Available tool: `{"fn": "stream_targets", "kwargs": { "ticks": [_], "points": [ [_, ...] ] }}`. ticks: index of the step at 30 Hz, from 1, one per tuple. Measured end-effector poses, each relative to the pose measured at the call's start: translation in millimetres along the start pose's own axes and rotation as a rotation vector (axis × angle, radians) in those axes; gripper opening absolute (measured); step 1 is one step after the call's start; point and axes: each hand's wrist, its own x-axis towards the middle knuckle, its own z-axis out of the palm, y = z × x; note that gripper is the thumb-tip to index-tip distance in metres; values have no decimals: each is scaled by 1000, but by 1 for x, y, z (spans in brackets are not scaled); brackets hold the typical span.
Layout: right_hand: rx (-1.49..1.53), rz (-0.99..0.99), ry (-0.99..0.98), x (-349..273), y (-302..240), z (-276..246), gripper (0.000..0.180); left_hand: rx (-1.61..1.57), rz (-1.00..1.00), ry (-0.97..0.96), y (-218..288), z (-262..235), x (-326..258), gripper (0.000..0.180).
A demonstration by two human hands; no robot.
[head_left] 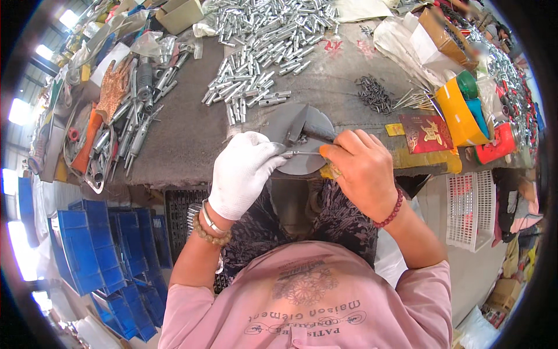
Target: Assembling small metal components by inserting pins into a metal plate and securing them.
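Observation:
My left hand (243,172), in a white knit glove, is closed on a small silver metal tube (288,154) between thumb and fingers. My right hand (365,168), bare with an orange cover on one fingertip, pinches a thin metal rod (308,153). The rod runs level from the right fingers to the tube; whether its tip is inside the tube I cannot tell. Just beneath both hands lies a round grey plate (302,166) at the table's front edge. A dark, angular metal block (295,120) stands on it, partly hidden by my hands.
Beyond the plate spreads a big pile of silver metal tubes (256,78). Right of it sit small dark pins (374,95), thin rods (415,98), a red card (426,134) and a yellow container (459,110). Tools (136,116) crowd the left; blue bins (87,247) stand below.

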Motion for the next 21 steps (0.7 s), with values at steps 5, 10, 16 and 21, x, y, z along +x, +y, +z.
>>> {"fn": "stream_targets", "kwargs": {
  "ticks": [5,10,16,21],
  "points": [
    [32,1,-6,0,1,1,17,15,42,43,2,1,-2,18],
    [31,-13,-10,1,3,2,17,79,48,53,2,1,-5,20],
    [72,-21,-1,2,6,7,18,64,31,42,0,6,-8,24],
    [72,-33,26,6,1,17,15,56,58,71,-2,9,-9,23]
  ]
}}
